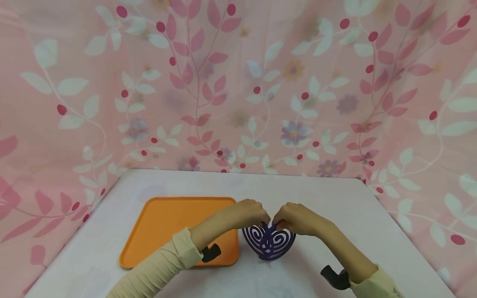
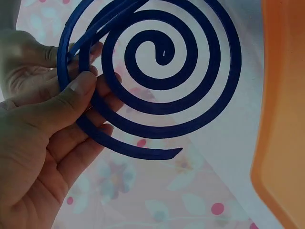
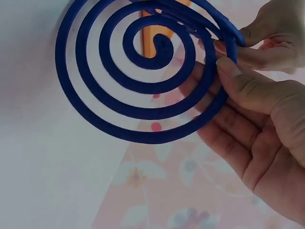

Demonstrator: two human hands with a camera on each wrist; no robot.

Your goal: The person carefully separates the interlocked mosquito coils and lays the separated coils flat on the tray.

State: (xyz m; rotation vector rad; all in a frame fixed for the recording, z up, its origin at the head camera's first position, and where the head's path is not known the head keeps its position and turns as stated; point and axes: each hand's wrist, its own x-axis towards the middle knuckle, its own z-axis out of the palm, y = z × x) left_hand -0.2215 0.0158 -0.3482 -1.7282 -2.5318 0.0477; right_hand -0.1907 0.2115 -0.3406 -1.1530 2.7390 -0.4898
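Observation:
Dark blue mosquito coils hang between both hands, two spirals tilted apart and still meeting along their lower inner edges. The left hand pinches the outer turns of the left spiral, its thumb on the near face and its fingers behind. My right hand grips the right spiral the same way, with the thumb over the outer turn. The two hands are close together at the top of the coils. In the head view the hands hide the coils' upper edge.
An orange tray lies on the white table, just left of the coils and partly beneath the left forearm. Black wrist mounts sit on both wrists. A pink floral curtain surrounds the table at the back and sides.

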